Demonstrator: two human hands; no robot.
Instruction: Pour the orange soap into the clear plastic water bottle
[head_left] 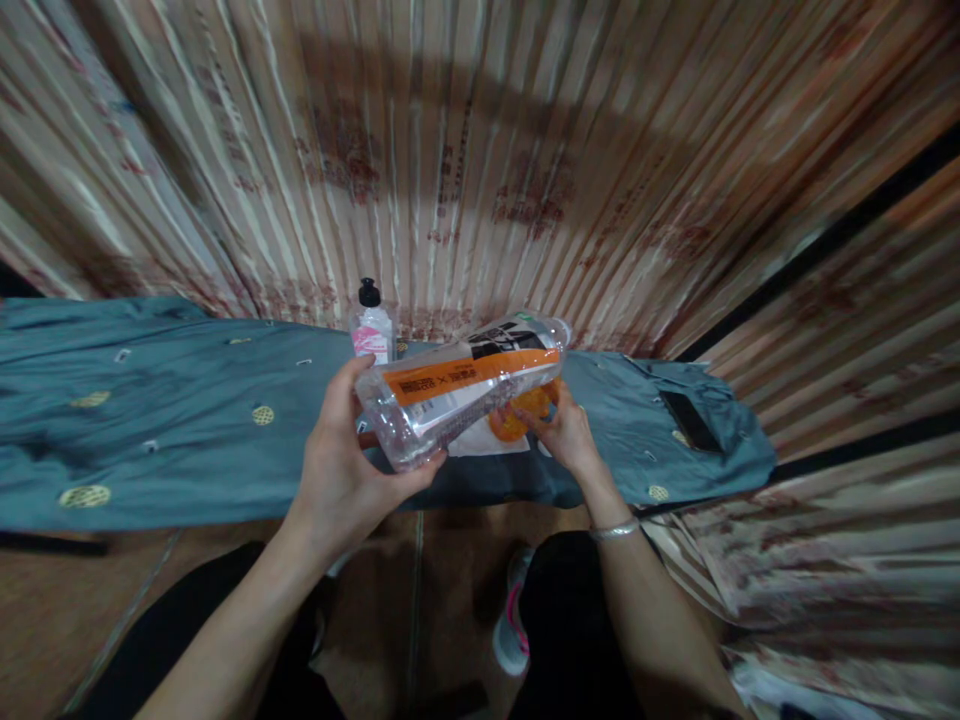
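A clear plastic bottle (450,385) with an orange and black label is held tilted above the cloth-covered surface, its neck up to the right. My left hand (352,450) is closed round its base, thumb below and fingers on the far side. Close under the neck end, my right hand (562,425) has curled fingers against the bottle; their tips are partly hidden. A shiny orange object (511,424) shows behind the right thumb, its kind unclear. Under it lies a white sheet or cloth (487,437), partly covered by the bottle.
A clear pump bottle (373,325) with a black top and pink label stands at the back. On the right of the teal patterned cloth (225,420) lies a dark phone (688,420). Pleated curtains (465,150) hang close behind, and black bars (825,240) run at the right.
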